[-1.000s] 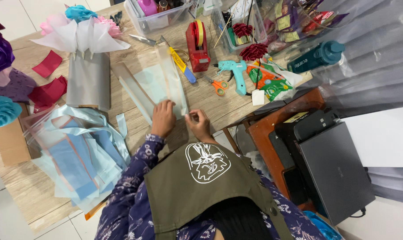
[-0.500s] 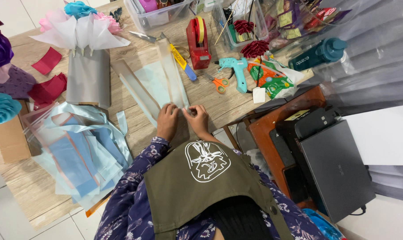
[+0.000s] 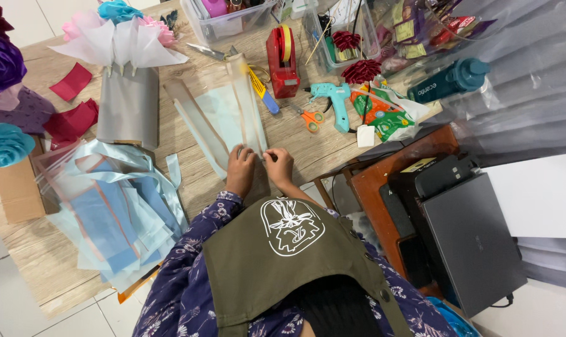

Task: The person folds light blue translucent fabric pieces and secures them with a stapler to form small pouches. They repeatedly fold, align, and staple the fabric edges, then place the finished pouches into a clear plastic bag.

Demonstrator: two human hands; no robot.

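The palms and fingertips of the left hand (image 3: 240, 170) and right hand (image 3: 279, 166) are hidden, so their grip cannot be told. The purple paper flower (image 3: 1, 61) at far left is cut off by the edge, as is the plastic bin (image 3: 228, 25) at the far side.

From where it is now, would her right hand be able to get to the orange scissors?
Probably yes. The right hand rests on the folded sheet, and only bare wood lies between it and the orange scissors just beyond.

Your hands pressed a glossy, translucent plastic wrapping sheet (image 3: 224, 118). It lay on a matt, grained wooden table (image 3: 21, 243). Beside the sheet stood a glossy red plastic tape dispenser (image 3: 282, 61).
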